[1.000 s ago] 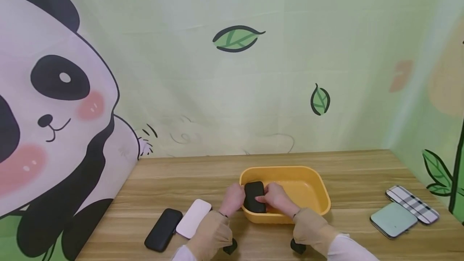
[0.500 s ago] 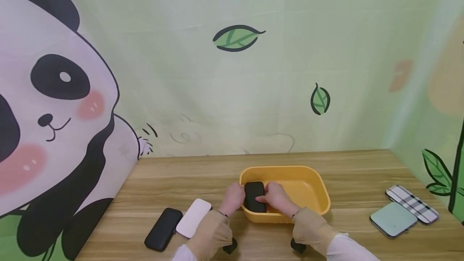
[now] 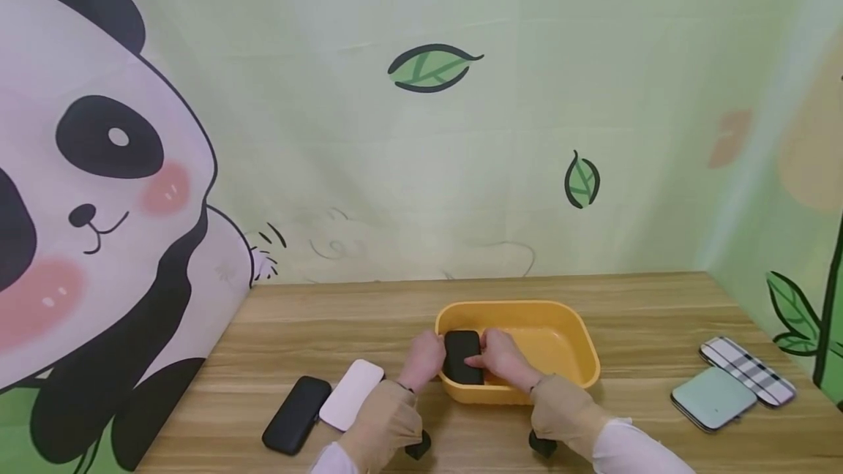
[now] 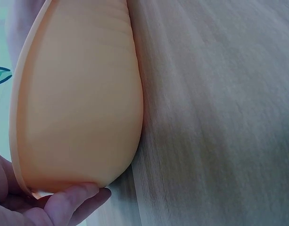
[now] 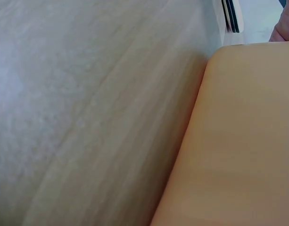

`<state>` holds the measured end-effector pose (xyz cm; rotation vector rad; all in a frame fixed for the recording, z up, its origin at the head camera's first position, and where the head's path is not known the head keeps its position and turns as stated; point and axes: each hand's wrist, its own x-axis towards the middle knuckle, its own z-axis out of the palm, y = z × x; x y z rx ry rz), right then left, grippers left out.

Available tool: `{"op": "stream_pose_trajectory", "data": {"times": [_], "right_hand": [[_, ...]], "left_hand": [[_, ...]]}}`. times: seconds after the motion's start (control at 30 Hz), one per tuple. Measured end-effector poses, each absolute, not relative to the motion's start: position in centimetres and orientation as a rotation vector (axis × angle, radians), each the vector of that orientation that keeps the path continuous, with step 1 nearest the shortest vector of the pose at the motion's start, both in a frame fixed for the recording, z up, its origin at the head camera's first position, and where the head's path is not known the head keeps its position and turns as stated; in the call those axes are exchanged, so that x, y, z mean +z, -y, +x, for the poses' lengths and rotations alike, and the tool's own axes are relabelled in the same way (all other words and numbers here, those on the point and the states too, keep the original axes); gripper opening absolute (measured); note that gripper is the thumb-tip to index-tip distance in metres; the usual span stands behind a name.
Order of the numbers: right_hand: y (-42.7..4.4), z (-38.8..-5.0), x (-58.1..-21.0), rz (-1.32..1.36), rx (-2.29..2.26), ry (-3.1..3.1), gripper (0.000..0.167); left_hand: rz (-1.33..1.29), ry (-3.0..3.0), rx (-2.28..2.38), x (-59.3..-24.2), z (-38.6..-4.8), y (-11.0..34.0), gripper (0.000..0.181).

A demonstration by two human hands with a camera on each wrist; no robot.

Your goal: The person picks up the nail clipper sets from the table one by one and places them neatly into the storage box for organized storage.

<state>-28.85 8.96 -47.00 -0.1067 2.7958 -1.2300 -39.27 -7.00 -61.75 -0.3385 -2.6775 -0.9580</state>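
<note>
A yellow plastic basin (image 3: 540,306) stands on the wooden table. Its left rim is gripped by my left hand (image 3: 424,358); in the left wrist view, that hand's fingers (image 4: 71,200) curl against the basin's outer wall. Inside, at the left end, stands a flat black case (image 3: 464,357) with rounded corners, leaning on the wall. My right hand (image 3: 503,358) reaches over the front rim and pinches the case's right edge, thumb on its face. The right wrist view shows mostly the basin's outside (image 5: 243,132), with the right hand hidden.
Left of the basin lie another black case (image 3: 296,415) and a white one (image 3: 352,395), side by side. To the right, a pale green square case (image 3: 714,399) overlaps a plaid case (image 3: 751,371). A printed cloth wall (image 3: 500,203) closes off the back.
</note>
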Motion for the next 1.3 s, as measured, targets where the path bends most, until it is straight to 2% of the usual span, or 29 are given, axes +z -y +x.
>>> {"op": "stream_pose_trajectory", "data": {"times": [0.1,0.13,0.17,0.3,0.37,0.4,0.53,0.67,0.8,0.9,1.13,1.23,1.3], "right_hand": [[-8.9,-28.9,-47.0,-0.114,-1.219,-2.797,0.028],[-8.8,-28.9,-47.0,-0.113,-1.218,-2.795,0.029],[-8.8,-28.8,-47.1,-0.11,-1.226,-2.787,0.029],[-8.7,-28.7,-47.2,-0.085,-1.27,-2.745,0.03],[-8.7,-28.6,-47.3,-0.071,-1.293,-2.721,0.03],[-8.7,-28.7,-47.3,-0.06,-1.299,-2.712,0.03],[-8.7,-28.7,-47.4,-0.029,-1.316,-2.687,0.032],[-8.7,-28.7,-47.2,-0.01,-1.339,-2.652,0.033],[-8.8,-28.6,-47.0,-0.016,-1.337,-2.633,0.032],[-9.0,-28.6,-46.8,-0.034,-1.321,-2.629,0.03],[-9.5,-28.6,-46.6,-0.125,-1.297,-2.637,0.028],[-9.7,-28.7,-46.6,-0.129,-1.292,-2.646,0.031],[-9.9,-28.9,-46.6,-0.103,-1.293,-2.649,0.033]], "left_hand": [[-0.305,2.702,-0.939,-61.8,-39.3,6.9,0.05],[-0.297,2.695,-0.911,-61.7,-39.2,6.8,0.057],[-0.292,2.7,-0.897,-60.9,-38.7,6.7,0.056],[-0.303,2.721,-0.839,-62.0,-39.3,7.0,0.055],[-0.304,2.749,-0.847,-62.5,-39.7,7.1,0.048],[-0.313,2.729,-0.833,-63.5,-40.3,7.2,0.05],[-0.289,2.76,-0.857,-62.4,-39.6,7.2,0.048],[-0.266,2.805,-0.851,-63.2,-40.3,7.3,0.038],[-0.255,2.816,-0.887,-64.0,-41.0,7.5,0.038],[-0.289,2.813,-0.952,-61.3,-39.1,7.4,0.042],[-0.205,2.878,-1.202,-47.1,-29.5,6.3,0.033],[-0.188,2.856,-1.243,-45.1,-28.0,6.2,0.031],[-0.184,2.833,-1.254,-45.3,-28.2,6.4,0.032]]}}
